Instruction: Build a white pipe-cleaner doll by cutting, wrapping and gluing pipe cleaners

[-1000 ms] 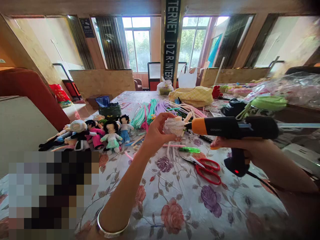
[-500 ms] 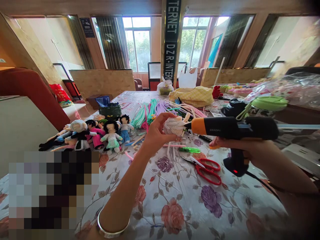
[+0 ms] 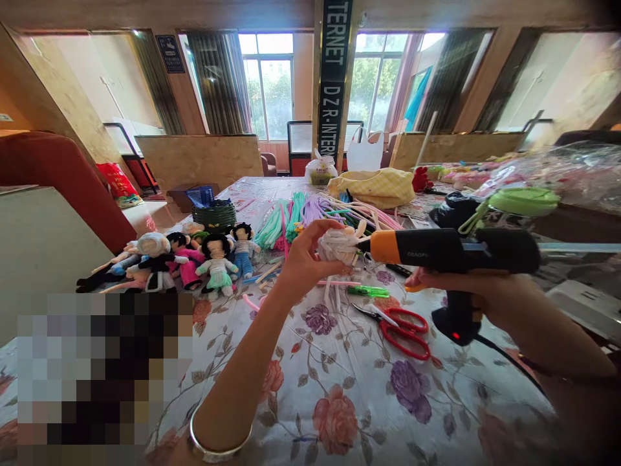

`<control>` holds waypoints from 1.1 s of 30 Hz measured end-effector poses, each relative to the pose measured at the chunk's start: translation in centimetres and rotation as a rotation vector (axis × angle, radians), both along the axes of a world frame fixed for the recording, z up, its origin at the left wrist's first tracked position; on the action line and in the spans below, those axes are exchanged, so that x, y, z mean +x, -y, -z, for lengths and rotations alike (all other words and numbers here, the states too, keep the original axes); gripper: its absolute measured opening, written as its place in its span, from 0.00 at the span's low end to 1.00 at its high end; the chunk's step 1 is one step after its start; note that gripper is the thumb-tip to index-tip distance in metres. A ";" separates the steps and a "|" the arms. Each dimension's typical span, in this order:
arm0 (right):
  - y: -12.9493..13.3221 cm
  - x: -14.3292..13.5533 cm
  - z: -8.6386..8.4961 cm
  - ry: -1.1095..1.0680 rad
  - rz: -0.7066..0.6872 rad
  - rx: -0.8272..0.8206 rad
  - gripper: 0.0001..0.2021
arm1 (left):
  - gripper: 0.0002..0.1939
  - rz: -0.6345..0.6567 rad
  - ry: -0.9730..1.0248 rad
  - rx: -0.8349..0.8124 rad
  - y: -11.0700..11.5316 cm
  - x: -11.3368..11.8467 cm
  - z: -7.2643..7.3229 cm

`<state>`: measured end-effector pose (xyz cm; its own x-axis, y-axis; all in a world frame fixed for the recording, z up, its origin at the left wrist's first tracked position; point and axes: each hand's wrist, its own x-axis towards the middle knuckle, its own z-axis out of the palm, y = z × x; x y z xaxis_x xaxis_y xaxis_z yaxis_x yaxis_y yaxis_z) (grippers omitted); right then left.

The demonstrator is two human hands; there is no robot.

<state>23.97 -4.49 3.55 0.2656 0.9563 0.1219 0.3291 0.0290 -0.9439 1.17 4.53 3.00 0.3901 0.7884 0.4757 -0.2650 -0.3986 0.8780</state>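
Observation:
Between the thumb and fingers of my left hand (image 3: pixel 310 259) is a whitish bundle of fuzzy pipe cleaners (image 3: pixel 336 247), wound into a rounded shape. My right hand (image 3: pixel 466 285) is wrapped round the handle of a black and orange glue gun (image 3: pixel 431 249), one finger at its orange trigger. The gun's black nozzle meets the right side of the bundle; whether glue is coming out is too small to tell. A red light glows at the base of the handle. Below lie red-handled scissors (image 3: pixel 405 331) and a green cutter (image 3: pixel 367 291).
Several pipe-cleaner dolls (image 3: pixel 216 259) lie to the left, by a dark green stack (image 3: pixel 213 217). Bunches of coloured pipe cleaners (image 3: pixel 291 220) spread behind my left hand. A yellow checked pouch (image 3: pixel 373 186) and a green-lidded jar (image 3: pixel 524 200) stand farther back. The gun's cord (image 3: pixel 514 366) trails right.
Both hands stay nearly in place. The glue gun has shifted very slightly, with its nozzle still at the whitish bundle.

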 end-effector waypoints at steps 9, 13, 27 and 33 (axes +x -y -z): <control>-0.3 0.5 -0.7 -0.210 -0.065 -0.061 0.11 | 0.27 -0.012 -0.028 -0.008 0.0 -0.1 0.1; -0.3 0.6 -0.6 -0.184 -0.075 -0.058 0.11 | 0.27 -0.014 -0.036 -0.022 0.1 -0.1 0.1; -0.3 0.0 -0.8 -0.175 -0.040 -0.062 0.10 | 0.26 0.001 0.009 -0.067 0.2 -0.1 -0.1; -0.1 -0.2 -1.0 -0.164 -0.016 -0.108 0.10 | 0.26 -0.006 0.024 -0.068 0.2 -0.1 -0.1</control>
